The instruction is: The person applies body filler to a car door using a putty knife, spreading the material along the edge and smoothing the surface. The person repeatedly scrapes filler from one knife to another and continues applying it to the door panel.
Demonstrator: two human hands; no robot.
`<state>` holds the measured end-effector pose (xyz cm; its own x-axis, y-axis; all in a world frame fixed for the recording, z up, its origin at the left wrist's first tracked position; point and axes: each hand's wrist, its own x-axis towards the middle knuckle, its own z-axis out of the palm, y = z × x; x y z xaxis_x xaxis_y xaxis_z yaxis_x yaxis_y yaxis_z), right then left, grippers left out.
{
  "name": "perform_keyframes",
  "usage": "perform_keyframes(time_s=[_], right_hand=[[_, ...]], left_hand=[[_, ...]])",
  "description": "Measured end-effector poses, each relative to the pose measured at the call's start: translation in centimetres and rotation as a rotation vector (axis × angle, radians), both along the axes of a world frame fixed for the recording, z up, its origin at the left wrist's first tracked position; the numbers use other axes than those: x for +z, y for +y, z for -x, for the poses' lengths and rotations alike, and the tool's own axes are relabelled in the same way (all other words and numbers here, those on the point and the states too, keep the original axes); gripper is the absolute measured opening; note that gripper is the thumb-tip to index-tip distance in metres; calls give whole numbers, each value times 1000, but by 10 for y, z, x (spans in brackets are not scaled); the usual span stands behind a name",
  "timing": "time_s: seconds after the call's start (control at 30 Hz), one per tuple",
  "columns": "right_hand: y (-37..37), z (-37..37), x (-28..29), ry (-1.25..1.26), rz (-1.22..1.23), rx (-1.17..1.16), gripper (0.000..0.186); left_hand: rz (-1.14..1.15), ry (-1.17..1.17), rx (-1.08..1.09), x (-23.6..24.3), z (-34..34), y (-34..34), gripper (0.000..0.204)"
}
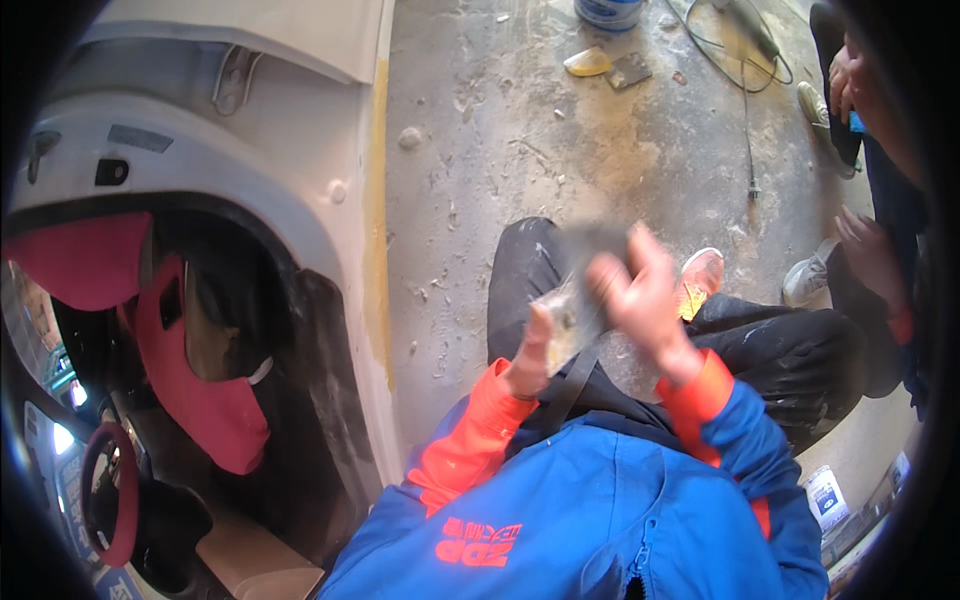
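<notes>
My left hand (528, 355) and my right hand (640, 295) are raised together over my knees. Between them is a blurred flat piece, a sanding sheet or scraper (575, 300), dusty grey. The left hand grips its lower edge with the thumb up. The right hand presses on its upper right part with fingers spread around it. Both sleeves are blue with orange cuffs. My legs in dark trousers (780, 350) are bent below the hands.
A white car body with filler along its door edge (375, 200) stands open at the left, red seat covers (210, 400) inside. On the dusty concrete floor (520, 130) lie a bucket (608, 10), a yellow scraper (588, 62), a cable (745, 90). Another person (880, 200) crouches at right.
</notes>
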<state>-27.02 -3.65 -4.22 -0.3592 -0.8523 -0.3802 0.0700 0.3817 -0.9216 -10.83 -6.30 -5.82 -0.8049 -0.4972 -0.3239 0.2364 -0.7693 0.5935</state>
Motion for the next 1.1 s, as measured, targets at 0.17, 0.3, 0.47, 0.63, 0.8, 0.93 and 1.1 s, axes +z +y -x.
perform_keyframes(time_s=[0.17, 0.3, 0.47, 0.63, 0.8, 0.93, 1.1], right_hand=[[8, -2, -10, 177, 119, 140, 30], [12, -11, 6, 18, -11, 37, 29], [21, -5, -1, -328, 102, -17, 39], [33, -6, -4, -225, 139, 118, 28], [20, -1, -4, 146, 343, 89, 25], [16, 8, -10, 31, 205, 83, 26], [16, 14, -21, -184, 93, -105, 22]], left_hand=[[-113, 61, 83, 3, 7, 0, 113], [11, -38, 87, 5, 15, -3, 113], [-75, -44, 170, 3, 22, -1, 107], [-471, -40, 256, -6, 9, -17, 96], [-440, -21, 184, 3, 9, -3, 93], [-201, -128, 178, 1, 15, 10, 70], [139, -602, 204, -10, 10, 14, 52]])
